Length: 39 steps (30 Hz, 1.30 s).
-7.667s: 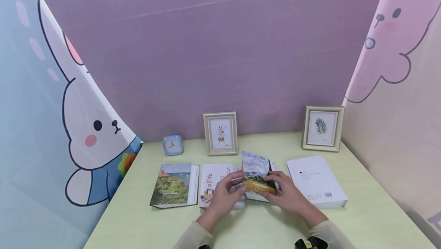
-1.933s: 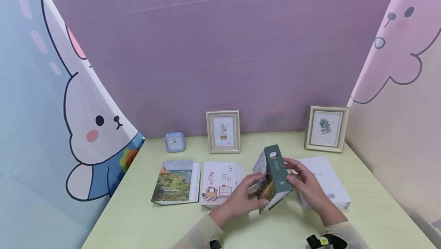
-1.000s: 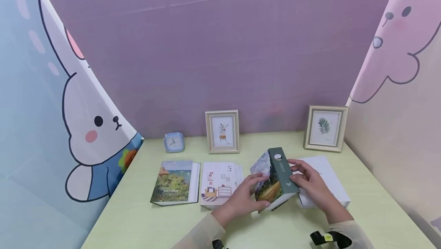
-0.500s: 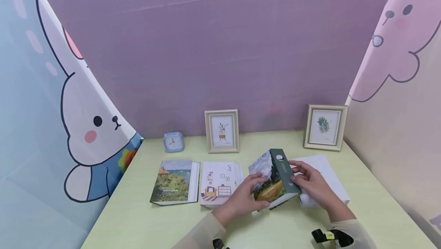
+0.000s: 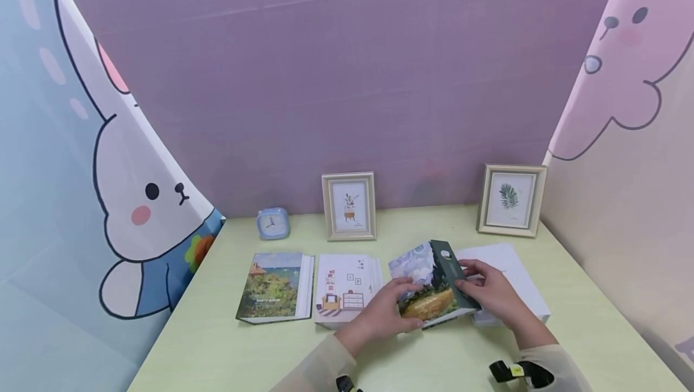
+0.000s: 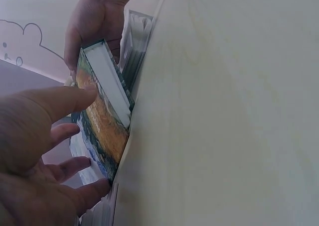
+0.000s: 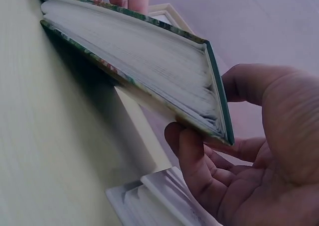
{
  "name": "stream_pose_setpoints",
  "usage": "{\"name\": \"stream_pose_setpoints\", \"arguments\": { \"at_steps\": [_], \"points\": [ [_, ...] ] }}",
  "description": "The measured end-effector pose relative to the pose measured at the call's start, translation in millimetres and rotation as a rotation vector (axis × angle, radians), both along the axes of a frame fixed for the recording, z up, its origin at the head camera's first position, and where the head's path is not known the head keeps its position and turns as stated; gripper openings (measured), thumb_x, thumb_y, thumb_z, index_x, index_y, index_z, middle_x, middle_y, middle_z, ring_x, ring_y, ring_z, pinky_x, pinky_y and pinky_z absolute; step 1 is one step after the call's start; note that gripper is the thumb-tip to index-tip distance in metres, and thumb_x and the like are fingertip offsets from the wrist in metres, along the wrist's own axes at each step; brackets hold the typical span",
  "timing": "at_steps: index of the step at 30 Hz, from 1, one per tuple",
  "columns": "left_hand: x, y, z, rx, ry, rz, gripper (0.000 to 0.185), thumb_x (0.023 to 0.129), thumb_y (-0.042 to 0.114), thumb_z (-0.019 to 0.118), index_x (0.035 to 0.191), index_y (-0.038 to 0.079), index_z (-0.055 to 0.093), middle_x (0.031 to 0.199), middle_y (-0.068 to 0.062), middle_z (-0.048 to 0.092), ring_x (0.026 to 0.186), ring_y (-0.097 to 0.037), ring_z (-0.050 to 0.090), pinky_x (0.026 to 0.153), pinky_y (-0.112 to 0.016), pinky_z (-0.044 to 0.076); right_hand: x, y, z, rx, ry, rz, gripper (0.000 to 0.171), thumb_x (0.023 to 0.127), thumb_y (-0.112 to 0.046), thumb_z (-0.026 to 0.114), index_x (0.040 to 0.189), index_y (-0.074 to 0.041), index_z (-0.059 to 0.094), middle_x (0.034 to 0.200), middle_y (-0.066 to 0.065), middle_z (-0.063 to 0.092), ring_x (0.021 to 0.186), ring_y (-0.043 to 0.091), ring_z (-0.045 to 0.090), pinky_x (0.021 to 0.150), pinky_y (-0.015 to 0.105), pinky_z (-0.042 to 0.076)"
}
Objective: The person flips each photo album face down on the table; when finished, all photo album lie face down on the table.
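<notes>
In the head view, both hands tilt a thick photo album with a painted landscape cover on the pale green desk, between the illustrated album and the white album; the step looks like laying it flat. The left wrist view shows the left hand with fingers spread against the cover, thumb on the upper edge. In the right wrist view, the right hand pinches the green spine corner between thumb and curled fingers; lowering it probably calls for easing those fingers out from underneath.

Left hand: forearm angled in from below — fingers spread and nearly straight, thumb stretched out beside them.
Right hand: opposite the left — thumb above, fingers curled beneath in a pinch.
Sleeves: pale, reaching both wrists.
</notes>
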<state>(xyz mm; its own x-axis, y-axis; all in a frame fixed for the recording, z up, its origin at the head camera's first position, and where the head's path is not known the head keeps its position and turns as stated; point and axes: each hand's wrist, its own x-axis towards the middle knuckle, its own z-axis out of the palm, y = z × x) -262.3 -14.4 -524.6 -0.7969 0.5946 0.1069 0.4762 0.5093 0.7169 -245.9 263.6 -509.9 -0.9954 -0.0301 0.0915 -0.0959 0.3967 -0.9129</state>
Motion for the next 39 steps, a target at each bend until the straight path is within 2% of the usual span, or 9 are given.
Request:
{"name": "stream_pose_setpoints", "arguments": {
  "at_steps": [8,16,21,30,39],
  "points": [
    [0.4,1.4,1.4,-0.077,0.027,0.021,0.06,0.082,0.033,0.09,0.137,0.028,0.066,0.162,0.0,0.044,0.146,-0.032,0.044,0.119,-0.054,0.038,0.3,1.5,-1.2,0.134,0.039,-0.027,0.055,0.092,-0.015,0.08,0.137,0.011,0.06,0.108,0.016,0.069,0.086,0.017,0.067,0.066,0.026,0.059],
    [-1.0,0.5,2.6,-0.139,0.041,0.023,0.061,0.081,0.034,0.091,0.137,0.025,0.066,0.162,-0.001,0.044,0.145,-0.032,0.044,0.12,-0.052,0.038,-1.5,3.6,-4.7,0.265,0.05,-0.023,0.056,0.09,-0.023,0.083,0.133,0.009,0.064,0.1,0.01,0.071,0.081,0.017,0.062,0.06,0.026,0.054],
    [-0.8,-0.4,2.4,-0.165,0.047,0.039,0.06,0.08,0.035,0.091,0.135,0.029,0.067,0.161,0.001,0.044,0.144,-0.031,0.045,0.118,-0.052,0.04,-1.7,3.6,-8.2,0.302,0.043,-0.026,0.054,0.088,-0.024,0.085,0.129,0.005,0.068,0.095,0.007,0.066,0.075,0.016,0.059,0.056,0.028,0.051],
    [-1.2,0.0,4.3,-0.168,0.055,0.036,0.059,0.08,0.033,0.092,0.133,0.025,0.067,0.159,0.0,0.046,0.143,-0.031,0.047,0.119,-0.051,0.04,-1.0,2.5,-9.7,0.326,0.057,-0.014,0.051,0.087,-0.025,0.086,0.126,0.004,0.07,0.103,0.009,0.065,0.074,0.015,0.06,0.057,0.028,0.051],
    [-0.3,-0.9,4.8,-0.177,0.068,0.022,0.058,0.081,0.033,0.091,0.133,0.023,0.067,0.158,-0.001,0.046,0.143,-0.03,0.047,0.119,-0.049,0.04,1.5,0.7,-7.0,0.33,0.056,0.016,0.04,0.086,-0.019,0.086,0.119,0.0,0.074,0.105,0.009,0.064,0.083,0.017,0.061,0.067,0.031,0.053]
  ]
}}
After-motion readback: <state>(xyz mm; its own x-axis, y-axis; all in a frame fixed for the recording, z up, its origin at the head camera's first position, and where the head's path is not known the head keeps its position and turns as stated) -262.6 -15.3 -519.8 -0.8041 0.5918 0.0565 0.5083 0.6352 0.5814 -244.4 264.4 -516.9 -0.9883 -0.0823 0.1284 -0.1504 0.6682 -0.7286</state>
